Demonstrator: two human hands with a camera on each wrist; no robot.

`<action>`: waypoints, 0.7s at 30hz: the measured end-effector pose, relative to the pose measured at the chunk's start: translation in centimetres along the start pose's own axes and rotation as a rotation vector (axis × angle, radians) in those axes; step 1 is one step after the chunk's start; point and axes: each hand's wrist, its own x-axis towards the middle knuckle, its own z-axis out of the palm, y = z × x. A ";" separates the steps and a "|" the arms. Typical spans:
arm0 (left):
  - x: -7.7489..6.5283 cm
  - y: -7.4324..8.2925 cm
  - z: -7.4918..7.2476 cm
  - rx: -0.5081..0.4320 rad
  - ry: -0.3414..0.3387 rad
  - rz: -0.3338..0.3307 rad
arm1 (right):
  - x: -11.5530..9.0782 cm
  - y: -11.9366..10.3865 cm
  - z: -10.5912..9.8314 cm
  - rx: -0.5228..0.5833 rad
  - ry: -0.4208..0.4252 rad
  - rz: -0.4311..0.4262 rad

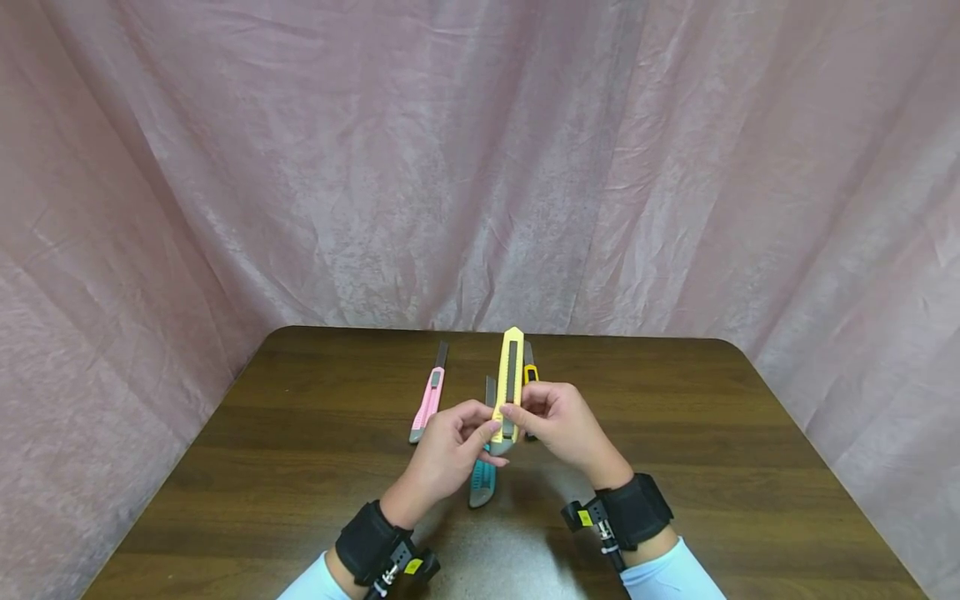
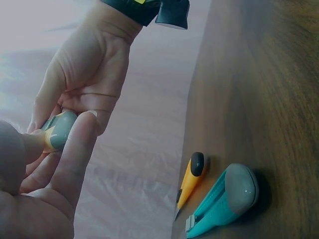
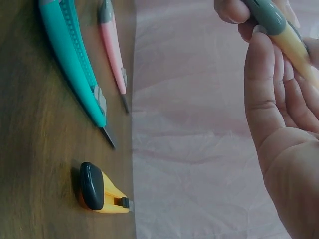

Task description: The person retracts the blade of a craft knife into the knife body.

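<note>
A pale yellow box cutter [image 1: 512, 358] with a grey end cap is held up over the table, its pointed end away from me. No blade shows beyond that tip. My left hand [image 1: 448, 450] pinches it near the grey cap, thumb on its face. Higher up the handle, my right hand [image 1: 564, 427] grips the same cutter between thumb and fingers. The left wrist view shows the grey cap [image 2: 63, 130] between both hands' fingers. Below the hands lies a teal box cutter [image 1: 482, 485], partly hidden by them, with its blade out.
On the brown wooden table [image 1: 315, 467], a pink box cutter [image 1: 427, 408] lies to the left, blade out. An orange-yellow box cutter [image 3: 112, 191] with a black end lies to the right, partly behind my right hand. A pink curtain [image 1: 480, 167] hangs behind the table.
</note>
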 end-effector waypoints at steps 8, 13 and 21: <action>0.1 0.0 0.0 -0.003 0.011 0.026 | 0.0 -0.3 0.2 0.026 0.006 -0.021; 0.1 0.1 -0.1 0.017 0.012 0.028 | 0.0 -0.3 0.2 0.028 0.014 -0.022; 0.1 0.2 0.1 0.036 0.017 0.023 | 0.0 -0.3 0.0 0.025 0.007 -0.006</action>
